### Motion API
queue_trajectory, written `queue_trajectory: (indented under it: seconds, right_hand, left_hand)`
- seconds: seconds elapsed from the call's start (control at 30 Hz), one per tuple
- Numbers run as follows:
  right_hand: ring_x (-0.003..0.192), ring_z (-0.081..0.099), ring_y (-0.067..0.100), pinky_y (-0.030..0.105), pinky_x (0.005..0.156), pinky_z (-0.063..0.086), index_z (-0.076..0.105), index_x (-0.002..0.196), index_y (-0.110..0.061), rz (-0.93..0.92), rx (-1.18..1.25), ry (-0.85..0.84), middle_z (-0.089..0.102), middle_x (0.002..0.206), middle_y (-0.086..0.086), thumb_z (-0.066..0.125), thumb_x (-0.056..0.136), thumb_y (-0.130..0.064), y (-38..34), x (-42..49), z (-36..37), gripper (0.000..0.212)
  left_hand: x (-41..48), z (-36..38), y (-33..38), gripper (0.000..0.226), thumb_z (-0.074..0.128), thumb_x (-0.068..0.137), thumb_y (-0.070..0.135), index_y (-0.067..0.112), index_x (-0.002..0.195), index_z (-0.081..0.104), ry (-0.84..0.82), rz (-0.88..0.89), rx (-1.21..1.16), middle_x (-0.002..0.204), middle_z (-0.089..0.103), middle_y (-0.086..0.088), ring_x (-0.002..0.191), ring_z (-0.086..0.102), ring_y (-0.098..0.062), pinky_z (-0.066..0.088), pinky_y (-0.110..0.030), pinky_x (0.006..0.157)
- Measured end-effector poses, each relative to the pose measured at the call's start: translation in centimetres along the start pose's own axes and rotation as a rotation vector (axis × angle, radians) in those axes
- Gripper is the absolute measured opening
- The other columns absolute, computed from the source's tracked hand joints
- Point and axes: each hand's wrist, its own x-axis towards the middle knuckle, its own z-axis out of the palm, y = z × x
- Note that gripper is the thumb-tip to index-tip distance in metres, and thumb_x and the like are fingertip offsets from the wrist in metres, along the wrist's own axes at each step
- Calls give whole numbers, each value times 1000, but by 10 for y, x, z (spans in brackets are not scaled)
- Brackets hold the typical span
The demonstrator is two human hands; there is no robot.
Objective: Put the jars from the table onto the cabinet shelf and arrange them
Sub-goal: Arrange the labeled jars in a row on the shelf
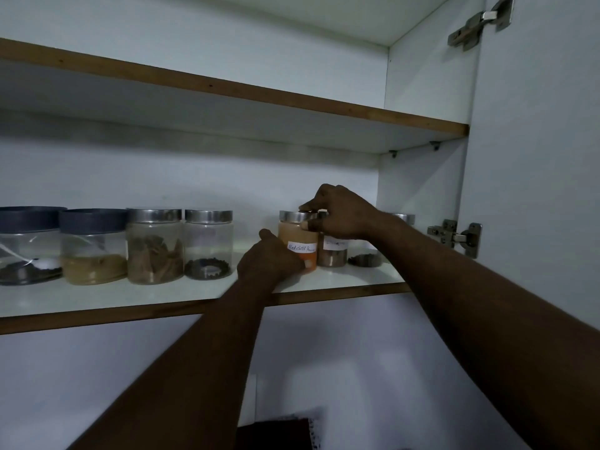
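The left hand [271,258] is gripping the base of the red chilli powder jar [298,241] on the shelf [130,298]; the right hand [341,211] is clasping its steel lid [293,216].

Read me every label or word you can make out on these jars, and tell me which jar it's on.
"Red chilli Powder": handwritten white label on the orange-filled jar, held by the left hand and right hand.
White label on the brown-filled jar beside it: too blurred to read.
The other jars show no readable text.
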Motion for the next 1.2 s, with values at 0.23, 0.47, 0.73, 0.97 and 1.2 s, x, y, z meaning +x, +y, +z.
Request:
queue_trajectory:
  seconds: [0.23,0.47,0.73,0.97,1.2]
  right_hand:
    - [108,53,19,36,90,46,63,137,-29,9,59,67,55,116,1,66,91,-44,7,-2,9,48]
    - [115,52,21,40,95,49,65,135,-29,10,81,64,56,124,2,68,90,-41,5,-1,9,47]
    - [115,51,23,42,95,47,64,135,-31,11,70,59,57,123,3,67,90,-40,4,-3,10,46]
    - [121,48,25,45,99,46,59,140,-31,12,18,39,55,131,3,64,92,-44,-1,-8,5,50]
    - [133,42,25,45,104,40,48,147,-31,-30,53,182,53,141,0,67,87,-55,-19,-9,-3,68]
  left_hand:
    - [12,4,-7,93,89,71,46,10,141,38,7,46,-35,135,58,-14,123,58,-32,50,-49,104]
    - [17,6,-13,91,90,69,44,9,137,41,55,43,-61,133,59,-14,122,58,-32,51,-48,102]
    - [18,6,-15,92,91,64,50,10,133,45,76,48,-62,128,63,-13,116,62,-32,54,-47,98]
    - [12,5,-12,93,91,65,50,9,135,46,66,47,-23,130,62,-13,117,61,-31,53,-43,97]
    - [-43,-16,-34,63,88,66,59,19,107,62,223,108,174,96,66,2,83,60,-15,43,-29,65]
